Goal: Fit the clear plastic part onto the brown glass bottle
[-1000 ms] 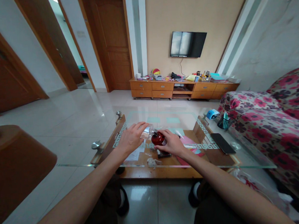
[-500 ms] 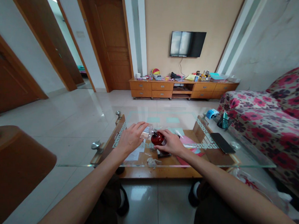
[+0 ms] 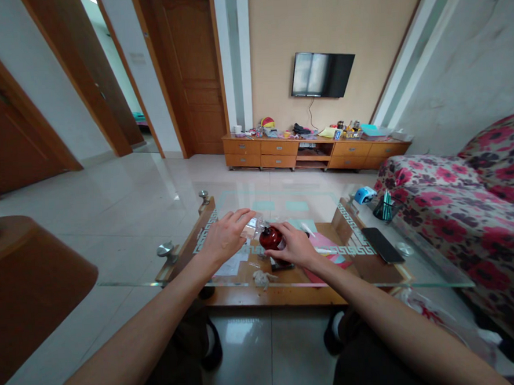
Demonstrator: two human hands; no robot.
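A dark red, glossy round bottle (image 3: 269,239) with a black top is over the glass table (image 3: 254,284). My right hand (image 3: 294,245) is wrapped round its right side. On the left, my left hand (image 3: 228,236) is closed at a piece of clear plastic (image 3: 254,225), its fingertips reaching toward the bottle's top. Exactly what those fingers pinch is too small to make out. A small dark object (image 3: 282,265) shows just below the bottle, and a crumpled greyish item (image 3: 262,279) is near the table's front edge.
At the table's right are a black phone (image 3: 382,245), a pen holder (image 3: 385,209) and a blue object (image 3: 364,195). Papers (image 3: 230,265) and pink sheets show under or on the glass. A floral sofa stands right; a brown side table (image 3: 36,287) stands left.
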